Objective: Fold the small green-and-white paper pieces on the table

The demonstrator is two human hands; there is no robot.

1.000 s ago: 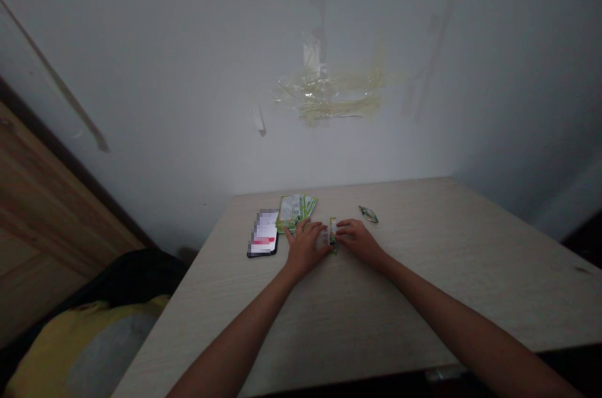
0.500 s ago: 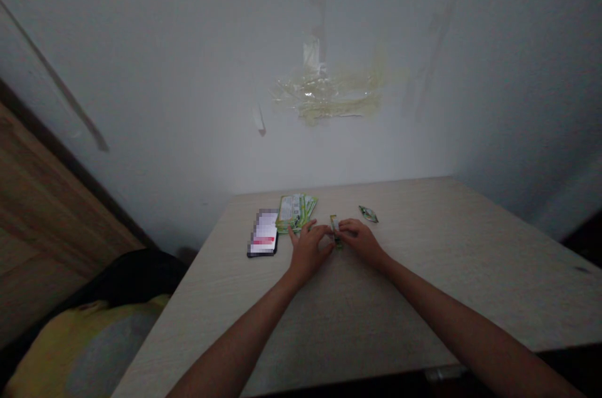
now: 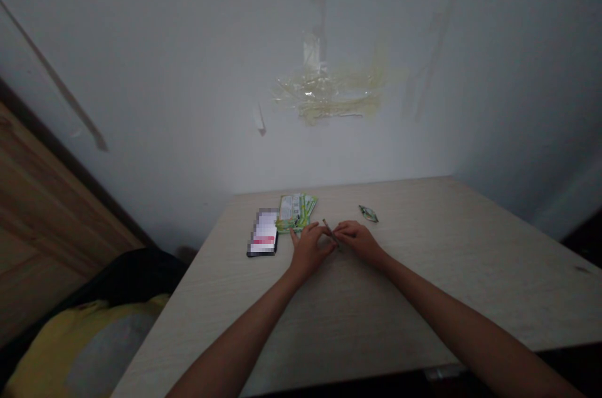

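My left hand (image 3: 310,250) and my right hand (image 3: 361,241) meet over the table, both closed on one thin folded packet (image 3: 327,226). It stands nearly edge-on between the fingertips, so only a narrow strip of it shows. Just beyond my left hand lies a stack of flat green-and-white packets (image 3: 296,209), slightly fanned out. Past my right hand a small, folded green packet (image 3: 368,214) rests alone on the tabletop.
A phone with a lit, blurred screen (image 3: 264,234) lies left of the stack on the pale wooden table (image 3: 423,260). The wall (image 3: 188,72) with patches of tape rises behind it. Left of the table are a yellow-and-grey cloth item (image 3: 94,341) and a wooden panel (image 3: 42,204).
The packet between my hands has turned from showing part of its green-and-white face to nearly edge-on, its top tilting left. My fingers have shifted slightly. The other things stay put.
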